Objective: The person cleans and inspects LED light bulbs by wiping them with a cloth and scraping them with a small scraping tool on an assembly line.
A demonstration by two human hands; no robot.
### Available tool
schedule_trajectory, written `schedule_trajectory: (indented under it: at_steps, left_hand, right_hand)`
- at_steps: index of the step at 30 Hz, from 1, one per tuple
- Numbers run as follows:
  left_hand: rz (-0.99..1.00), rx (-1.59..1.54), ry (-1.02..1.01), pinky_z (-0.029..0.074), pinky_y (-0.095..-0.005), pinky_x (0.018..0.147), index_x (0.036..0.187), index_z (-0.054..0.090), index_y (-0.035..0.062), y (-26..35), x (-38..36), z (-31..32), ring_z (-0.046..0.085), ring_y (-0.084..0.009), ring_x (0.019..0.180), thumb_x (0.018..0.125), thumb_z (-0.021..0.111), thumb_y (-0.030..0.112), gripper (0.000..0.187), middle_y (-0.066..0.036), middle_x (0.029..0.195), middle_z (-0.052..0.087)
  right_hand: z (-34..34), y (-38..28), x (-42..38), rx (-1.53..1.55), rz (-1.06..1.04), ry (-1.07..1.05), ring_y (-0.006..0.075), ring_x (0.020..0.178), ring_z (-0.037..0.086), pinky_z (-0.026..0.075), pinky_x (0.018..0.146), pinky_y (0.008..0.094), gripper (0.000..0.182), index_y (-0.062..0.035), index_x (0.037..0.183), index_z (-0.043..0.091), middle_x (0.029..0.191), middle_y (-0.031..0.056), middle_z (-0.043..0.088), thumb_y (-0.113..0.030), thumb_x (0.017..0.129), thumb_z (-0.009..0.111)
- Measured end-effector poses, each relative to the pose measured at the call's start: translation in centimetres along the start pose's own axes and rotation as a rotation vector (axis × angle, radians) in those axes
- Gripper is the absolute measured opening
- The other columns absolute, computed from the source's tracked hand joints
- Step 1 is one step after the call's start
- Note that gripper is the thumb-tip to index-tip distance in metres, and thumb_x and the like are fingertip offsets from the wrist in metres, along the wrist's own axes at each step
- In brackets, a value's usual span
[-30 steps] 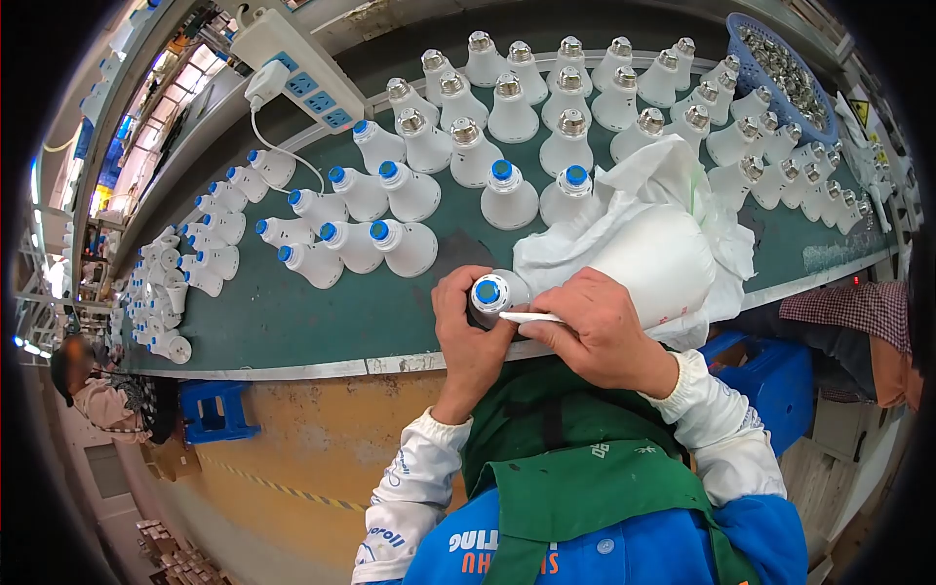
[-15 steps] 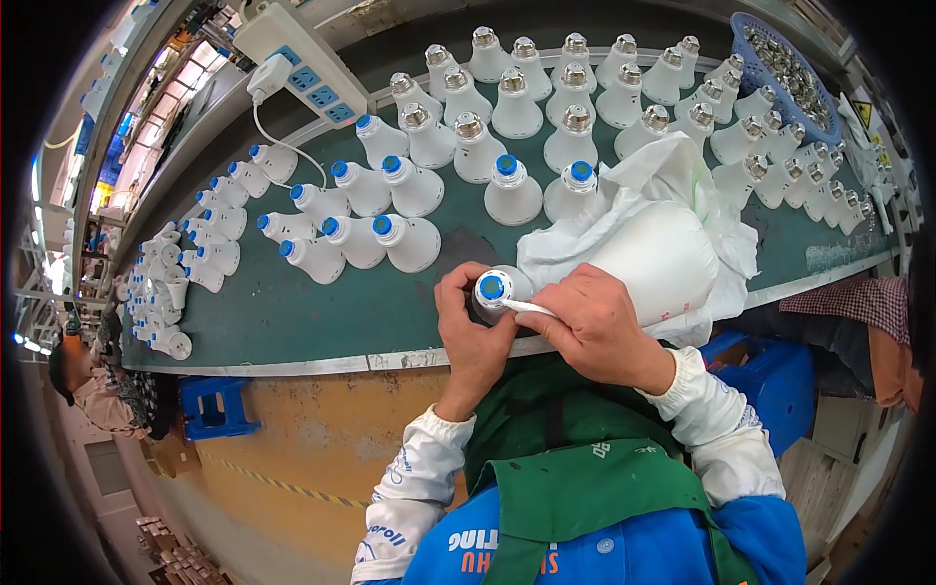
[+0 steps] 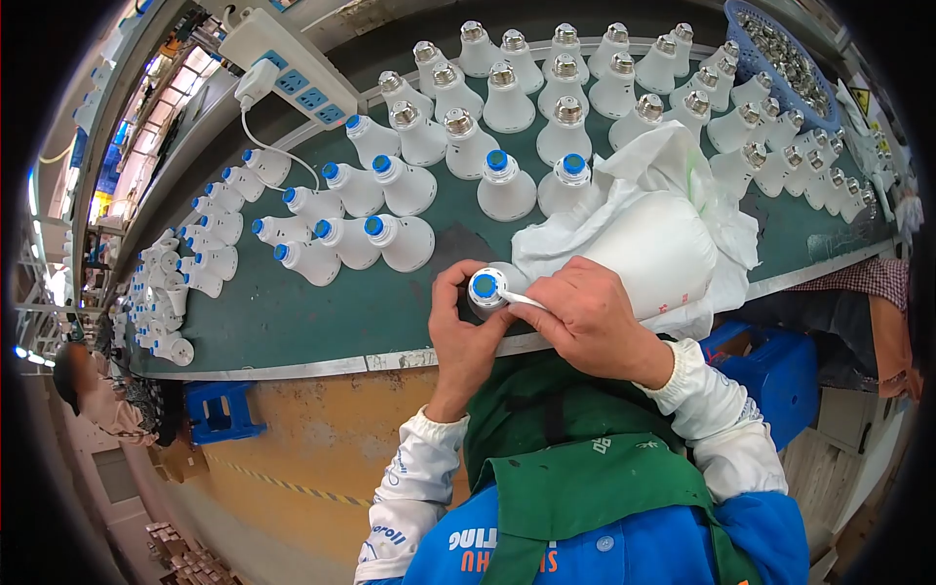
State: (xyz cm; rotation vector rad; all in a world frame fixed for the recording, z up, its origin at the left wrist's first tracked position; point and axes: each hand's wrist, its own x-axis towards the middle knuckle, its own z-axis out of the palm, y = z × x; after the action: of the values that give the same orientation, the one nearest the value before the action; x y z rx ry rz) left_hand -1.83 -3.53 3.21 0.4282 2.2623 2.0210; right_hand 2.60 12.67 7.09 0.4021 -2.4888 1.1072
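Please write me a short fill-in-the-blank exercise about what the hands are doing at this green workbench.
1. The left hand grips a white plastic bulb housing whose end cap is ____.
2. The right hand holds a thin white ____ against that cap.
3. The blue mesh basket holds small ____ screw caps.

Missing words: blue; stick; metal

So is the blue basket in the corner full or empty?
Full, or nearly. The blue basket at the far right of the green table is heaped with small shiny metal caps, reaching about up to its rim.
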Motion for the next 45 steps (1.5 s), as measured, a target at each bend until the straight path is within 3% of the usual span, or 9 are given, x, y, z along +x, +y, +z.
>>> schedule_trajectory:
  at_steps: [4, 8, 10, 15, 19, 24, 27, 33, 45]
  left_hand:
    - [-0.099, -0.069, -0.048, 0.043, -0.0280, 0.086, 0.109, 0.052, 0.0029, 1.5, 0.1, 0.0, 0.053, -0.0155, 0.094, 0.066, 0.077, 0.001, 0.050, -0.005, 0.104, 0.051]
    - [0.047, 0.051, -0.013, 0.043, -0.0279, 0.086, 0.111, 0.050, 0.0026, 0.7, 0.0, -0.1, 0.053, -0.0150, 0.098, 0.067, 0.076, 0.000, 0.052, -0.005, 0.108, 0.054]
    - [0.096, 0.188, 0.004, 0.043, -0.0276, 0.086, 0.112, 0.050, 0.0028, 0.4, 0.0, -0.4, 0.053, -0.0148, 0.099, 0.067, 0.075, 0.000, 0.052, -0.005, 0.111, 0.054]
    - [-0.127, -0.042, -0.136, 0.041, -0.0292, 0.086, 0.113, 0.050, 0.0038, 1.0, 0.8, -1.1, 0.052, -0.0158, 0.095, 0.065, 0.078, 0.006, 0.056, -0.005, 0.107, 0.054]
    - [0.004, 0.133, -0.117, 0.041, -0.0309, 0.089, 0.113, 0.053, 0.0034, 0.8, 1.1, -1.6, 0.052, -0.0165, 0.099, 0.065, 0.077, 0.006, 0.054, -0.005, 0.106, 0.055]
    - [-0.118, 0.036, -0.215, 0.038, -0.0319, 0.092, 0.116, 0.053, 0.0056, 1.2, 1.8, -2.2, 0.049, -0.0194, 0.106, 0.064, 0.078, 0.009, 0.058, -0.005, 0.114, 0.052]
    - [0.068, 0.263, -0.263, 0.038, -0.0315, 0.091, 0.115, 0.054, 0.0063, 1.7, 2.5, -2.8, 0.048, -0.0202, 0.105, 0.063, 0.078, 0.008, 0.057, -0.006, 0.114, 0.051]
    - [-0.058, 0.232, -0.242, 0.038, -0.0334, 0.091, 0.119, 0.053, 0.0077, 1.5, 2.5, -2.3, 0.046, -0.0209, 0.106, 0.062, 0.077, 0.008, 0.062, -0.007, 0.114, 0.051]
    - [-0.028, 0.228, -0.277, 0.039, -0.0291, 0.082, 0.121, 0.053, 0.0098, 0.7, 2.9, -3.2, 0.048, -0.0174, 0.101, 0.063, 0.077, 0.011, 0.063, -0.005, 0.117, 0.051]
  right_hand:
    - [0.0, 0.0, 0.1, 0.005, 0.006, 0.004, 0.0251, 0.055, 0.054, 0.041, 0.057, 0.0348, 0.008, -0.0044, 0.078, 0.063, 0.062, 0.0073, 0.057, -0.010, 0.077, 0.069]
    - [0.2, 0.2, 0.1, 0.005, 0.006, 0.013, 0.0252, 0.055, 0.054, 0.042, 0.057, 0.0350, 0.008, -0.0044, 0.078, 0.063, 0.062, 0.0073, 0.057, -0.010, 0.076, 0.069]
    - [0.5, 0.3, 0.2, 0.011, -0.031, 0.088, 0.0264, 0.049, 0.051, 0.040, 0.056, 0.0355, 0.021, -0.0075, 0.068, 0.052, 0.053, 0.0075, 0.052, -0.018, 0.080, 0.067]
    - [0.5, 0.3, 0.2, 0.012, -0.036, 0.085, 0.0269, 0.050, 0.052, 0.040, 0.055, 0.0365, 0.022, -0.0074, 0.067, 0.051, 0.052, 0.0080, 0.051, -0.017, 0.079, 0.066]
    - [0.5, 0.4, 0.3, 0.003, -0.040, 0.079, 0.0274, 0.051, 0.053, 0.040, 0.055, 0.0373, 0.022, -0.0074, 0.066, 0.051, 0.052, 0.0084, 0.051, -0.017, 0.079, 0.066]
    - [0.3, 0.2, 0.5, 0.003, -0.040, 0.068, 0.0280, 0.052, 0.053, 0.039, 0.055, 0.0379, 0.023, -0.0074, 0.066, 0.051, 0.053, 0.0081, 0.050, -0.017, 0.080, 0.065]
    - [0.2, 0.2, 0.5, 0.000, -0.044, 0.067, 0.0282, 0.053, 0.052, 0.039, 0.055, 0.0379, 0.022, -0.0074, 0.066, 0.051, 0.054, 0.0077, 0.051, -0.018, 0.080, 0.065]
    - [0.1, 0.2, 0.6, 0.001, -0.033, 0.050, 0.0273, 0.054, 0.052, 0.040, 0.055, 0.0367, 0.018, -0.0068, 0.069, 0.055, 0.057, 0.0069, 0.053, -0.016, 0.079, 0.066]
    - [0.3, 0.3, 0.5, -0.025, -0.027, 0.041, 0.0264, 0.055, 0.052, 0.040, 0.056, 0.0354, 0.015, -0.0067, 0.071, 0.058, 0.059, 0.0062, 0.055, -0.015, 0.079, 0.068]
